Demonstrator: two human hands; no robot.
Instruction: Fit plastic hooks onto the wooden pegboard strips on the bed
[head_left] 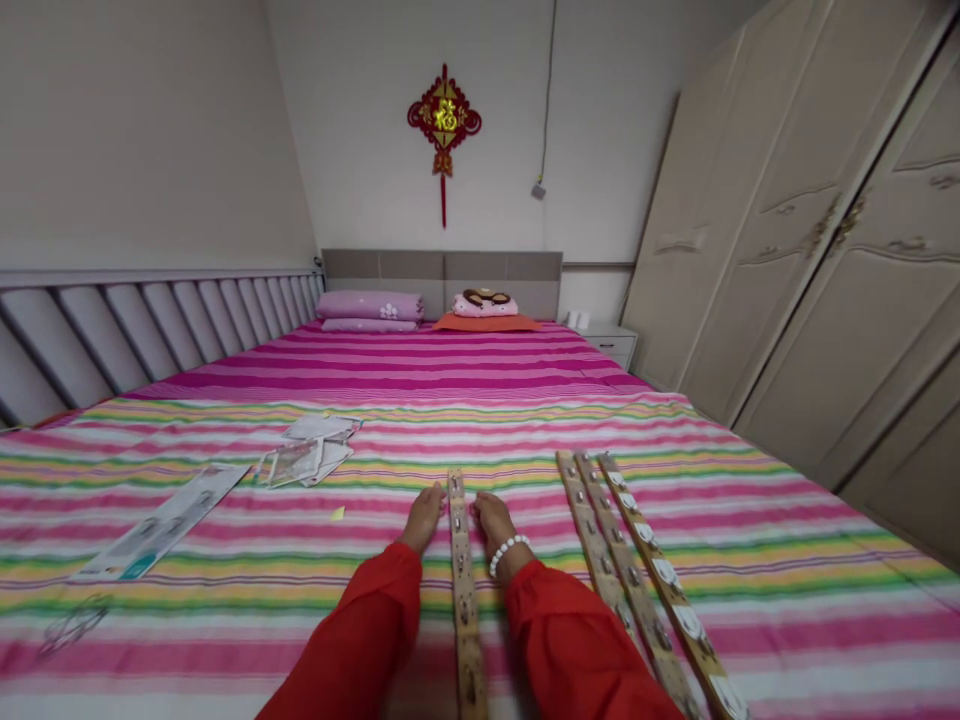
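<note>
A long narrow wooden strip [461, 570] with a row of small metal fittings lies lengthwise on the striped sheet in front of me. My left hand [425, 514] is at its left edge, near the far end, with the fingers curled together. On the other side, my right hand [491, 518] has bent fingers close to the strip's right edge; a white bead bracelet [510, 553] circles that wrist. What either hand holds, if anything, is hidden. To the right lie two similar wooden strips [591, 530] [619, 550] and a third strip with white pieces [665, 575] along it.
Left of my hands are clear plastic packets [296, 462], a long printed packet [169, 525], a yellow scrap [338, 514] and a thin tangled loop [75, 624]. Folded bedding [371, 308] lies by the headboard [390, 268]. A rail [157, 320] borders the left; wardrobes [765, 220] stand right.
</note>
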